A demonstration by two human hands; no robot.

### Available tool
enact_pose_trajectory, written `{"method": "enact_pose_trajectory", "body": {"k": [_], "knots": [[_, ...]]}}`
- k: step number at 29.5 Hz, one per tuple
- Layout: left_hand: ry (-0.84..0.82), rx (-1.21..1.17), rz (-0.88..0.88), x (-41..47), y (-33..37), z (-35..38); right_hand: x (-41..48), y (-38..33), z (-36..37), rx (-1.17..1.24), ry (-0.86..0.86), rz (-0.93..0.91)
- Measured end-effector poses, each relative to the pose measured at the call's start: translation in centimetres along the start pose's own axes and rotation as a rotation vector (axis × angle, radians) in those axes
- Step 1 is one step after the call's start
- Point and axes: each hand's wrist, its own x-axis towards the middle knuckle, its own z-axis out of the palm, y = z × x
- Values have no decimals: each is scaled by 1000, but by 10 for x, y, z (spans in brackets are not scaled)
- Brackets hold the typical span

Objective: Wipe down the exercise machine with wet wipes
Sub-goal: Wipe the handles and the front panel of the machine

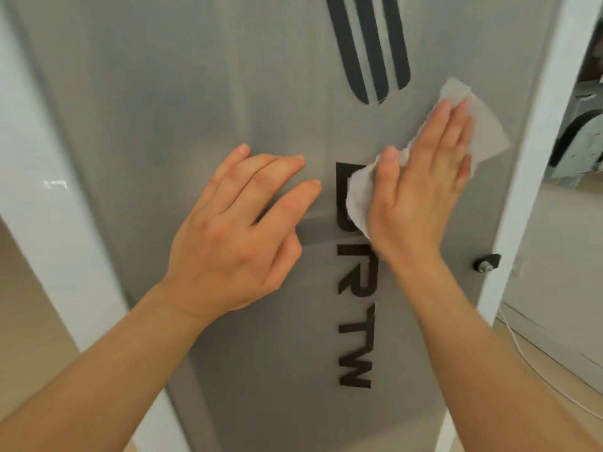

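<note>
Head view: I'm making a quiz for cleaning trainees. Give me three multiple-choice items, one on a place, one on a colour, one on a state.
1. Where is the wipe? A) pressed under the right hand B) on the floor C) over a forearm
2. What colour is the lettering on the grey panel? A) red B) black C) white
3. How is the left hand? A) clenched B) gripping a bottle C) open, fingers straight

Answers: 1 A, the wipe's edges show around the flat right hand; 2 B, the letters are dark against the grey; 3 C, its fingers lie extended and hold nothing.
</note>
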Motion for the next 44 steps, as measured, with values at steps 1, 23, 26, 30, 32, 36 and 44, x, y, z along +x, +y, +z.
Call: {"method": "enact_pose_trajectory", "body": {"k": [1,23,26,30,32,36,44], "knots": [[4,-7,-8,-1,-1,0,-6,-12,3,-7,11,32],[-80,-466,-328,-13,84,19,-39,-29,-52,1002,-560,-96],[-199,-141,-282,-13,80,28,-37,-7,-45,843,-270,-98],[-309,304,-128,-20,61,31,-50,24,-14,496,-51,-394],[-309,410,-106,-15,36,20,-52,34,-2,325,-3,-540],[-229,543,-361,-3,-31,-25,-54,37,5,238,70,-591],[-389,508,-203,-70,34,2,-62,23,10,307,36,-521]]}}
